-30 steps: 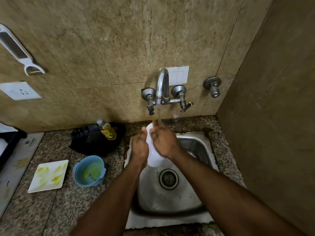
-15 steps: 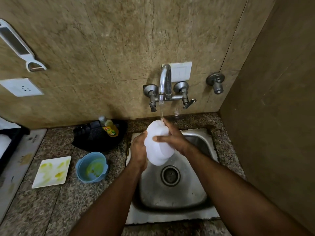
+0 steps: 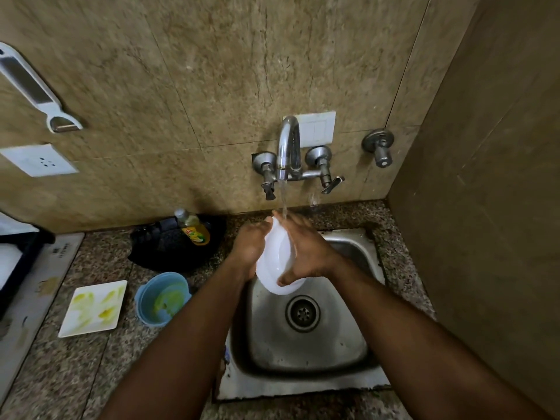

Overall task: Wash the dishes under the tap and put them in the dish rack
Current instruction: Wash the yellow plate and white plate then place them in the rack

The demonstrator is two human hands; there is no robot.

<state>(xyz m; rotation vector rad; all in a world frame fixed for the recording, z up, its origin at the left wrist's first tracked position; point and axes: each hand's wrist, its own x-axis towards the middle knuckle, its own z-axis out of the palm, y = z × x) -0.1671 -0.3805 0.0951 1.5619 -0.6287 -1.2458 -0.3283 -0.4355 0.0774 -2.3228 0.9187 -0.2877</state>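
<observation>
Both hands clasping white bowl over sink, under tap stream: left hand at 9 o'clock, right hand at 3.

No wording could be read; the red label on the yellow dish-soap bottle, left of the left hand, was blurred.

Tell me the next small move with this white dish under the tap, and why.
Probably turn the white dish a little under the water. The stream lands at its top edge, by the right hand; the left hand holds the other side over the sink, and the lower part sits below the stream.
</observation>
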